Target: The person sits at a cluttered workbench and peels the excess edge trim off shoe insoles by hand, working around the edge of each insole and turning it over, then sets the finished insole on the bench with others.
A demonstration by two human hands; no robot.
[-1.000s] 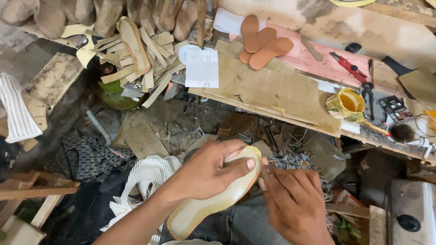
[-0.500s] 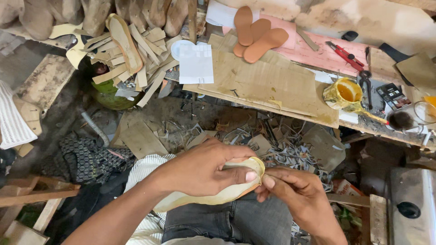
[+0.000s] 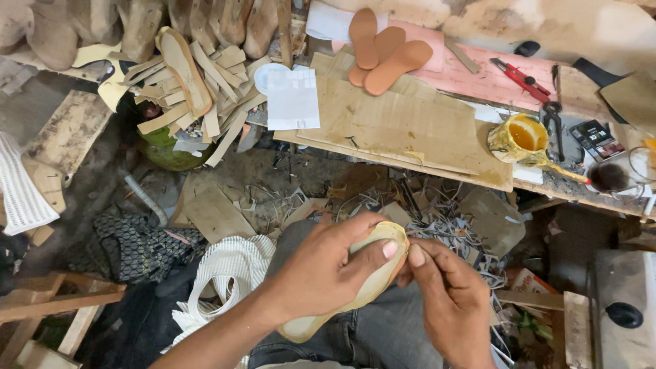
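Over the lap, the left hand point(image 3: 321, 263) wraps a pale sole point(image 3: 372, 273), thumb pressed on its toe end, while the right hand point(image 3: 447, 290) pinches that same edge. Ahead, a low bench point(image 3: 410, 130) carries cardboard, three tan insoles point(image 3: 383, 51), a yellow glue pot point(image 3: 519, 137) and a red cutter point(image 3: 519, 76). Offcuts point(image 3: 437, 212) litter the dirt floor below.

Small flat black box point(image 3: 596, 139) with pale label patch, far right of workbench, just beside black scissors. Orange-and-white printed carton point(image 3: 526, 281) on floor among scraps, right of knees, partly buried. White paper sheet point(image 3: 292, 100) on bench edge; markings too faint to tell.
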